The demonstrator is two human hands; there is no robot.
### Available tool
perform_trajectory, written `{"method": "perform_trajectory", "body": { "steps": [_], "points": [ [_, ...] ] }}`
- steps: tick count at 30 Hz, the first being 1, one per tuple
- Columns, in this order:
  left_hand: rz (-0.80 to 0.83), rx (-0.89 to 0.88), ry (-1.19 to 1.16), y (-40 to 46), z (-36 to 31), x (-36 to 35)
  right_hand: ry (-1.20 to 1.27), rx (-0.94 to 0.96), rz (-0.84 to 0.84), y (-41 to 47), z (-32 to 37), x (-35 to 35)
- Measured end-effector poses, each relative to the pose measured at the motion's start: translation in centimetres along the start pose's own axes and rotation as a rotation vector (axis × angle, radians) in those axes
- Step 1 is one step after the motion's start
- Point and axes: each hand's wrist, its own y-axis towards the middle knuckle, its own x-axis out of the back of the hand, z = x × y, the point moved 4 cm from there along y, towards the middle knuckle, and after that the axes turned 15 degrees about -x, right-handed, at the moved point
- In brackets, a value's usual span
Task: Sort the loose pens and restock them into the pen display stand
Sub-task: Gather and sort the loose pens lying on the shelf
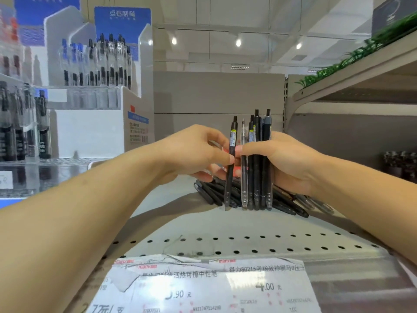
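Nearest, price labels (pixel 203 288) on the shelf (pixel 225 224) edge. Up top, the right hand (pixel 286 161) grips an upright bundle (pixel 257 159), tips down on the shelf; the left hand (pixel 194 152) pinches one pen (pixel 231 163) just beside it. Loosen that grip and the bundle fans over the pile (pixel 291 205) (unsorted). The stand (pixel 94 86) sits far left, a long carry.

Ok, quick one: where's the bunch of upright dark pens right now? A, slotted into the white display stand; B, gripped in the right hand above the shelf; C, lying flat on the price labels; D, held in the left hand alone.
B: the right hand grips the bunch of upright dark pens over the grey perforated metal shelf, while the left hand pinches one separate black pen.
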Motion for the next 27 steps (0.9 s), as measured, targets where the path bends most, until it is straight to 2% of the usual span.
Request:
{"method": "perform_trajectory", "body": {
  "steps": [6,10,13,15,17,20,24,27],
  "points": [
    [0.038,-0.098,0.239,-0.2,-0.6,-0.8,-0.088,-0.003,0.051,-0.5,-0.3,-0.6],
    [0.001,-0.105,0.214,-0.8,-2.8,-1.5,-0.024,0.003,-0.106,-2.3,0.3,0.3],
    [-0.141,-0.155,0.161,-0.7,-4.6,-2.5,0.109,0.091,-0.206,-4.7,2.1,2.5],
    [-0.15,-0.177,0.196,-0.1,-5.6,-4.3,0.164,0.177,-0.231,-6.6,3.8,5.7],
    [-0.05,-0.183,0.321,0.9,-6.8,-7.0,0.084,0.241,-0.289,-8.8,5.5,9.9],
    [0.147,-0.211,0.418,3.6,-9.6,-12.5,-0.21,0.24,-0.425,-11.2,6.3,17.3],
    [0.437,-0.24,0.434,8.5,-13.4,-21.5,-0.366,0.057,-0.477,-12.9,3.1,26.4],
    [0.655,-0.214,0.51,12.7,-15.2,-28.0,-0.631,-0.05,-0.543,-13.7,0.3,32.4]
  ]
}}
